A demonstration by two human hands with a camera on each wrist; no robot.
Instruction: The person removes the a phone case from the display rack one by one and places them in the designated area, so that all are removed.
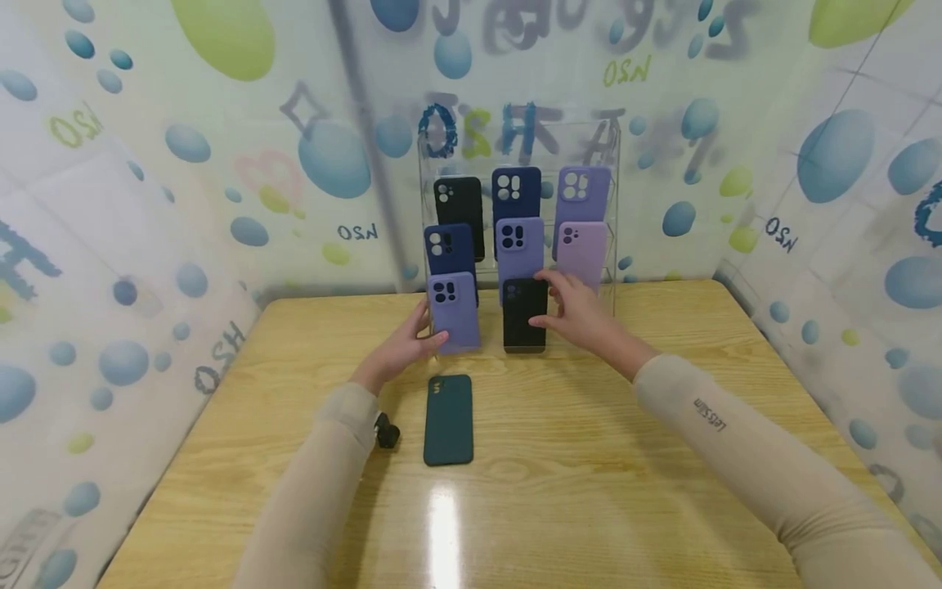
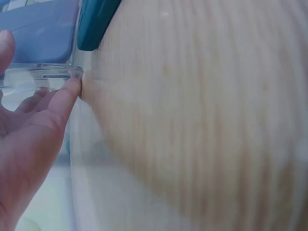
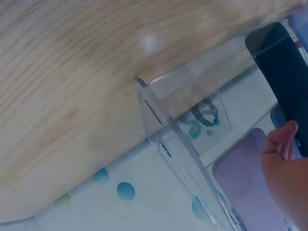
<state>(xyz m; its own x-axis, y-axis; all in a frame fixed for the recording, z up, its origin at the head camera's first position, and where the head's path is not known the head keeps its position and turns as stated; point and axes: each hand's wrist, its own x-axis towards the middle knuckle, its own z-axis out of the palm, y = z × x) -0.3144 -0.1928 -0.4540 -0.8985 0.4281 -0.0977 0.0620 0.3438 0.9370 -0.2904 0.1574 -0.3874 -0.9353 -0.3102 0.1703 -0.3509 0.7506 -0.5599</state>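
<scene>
Just above the centre of the head view, the black phone case (image 1: 525,314) is standing upright in the bottom row of the clear acrylic display rack (image 1: 614,245), and the right hand (image 1: 577,313) is pinching it along its right edge, thumb near the top corner and fingers lower down, probably so that the case is sitting straight in its slot. The right wrist view is showing the same case as a dark slab at the upper right, with a fingertip (image 3: 283,139) beside it and the lilac case (image 3: 240,168) below. To the left of it in the head view, the left hand (image 1: 403,348) is resting with relaxed, straight fingers against the left side of the rack beside the lavender case (image 1: 454,311); the left wrist view is showing a fingertip (image 2: 71,89) touching the clear base edge, seemingly bracing the stand so it is not sliding. Further out, seven other cases in black, navy, blue-violet and purple are filling the rack in stepped rows, tilted back for display. Lower centre, a dark green case (image 1: 448,419) is lying flat on the wooden table (image 1: 662,491), well apart from the rack, with a small black object (image 1: 387,431) beside the left sleeve.
</scene>
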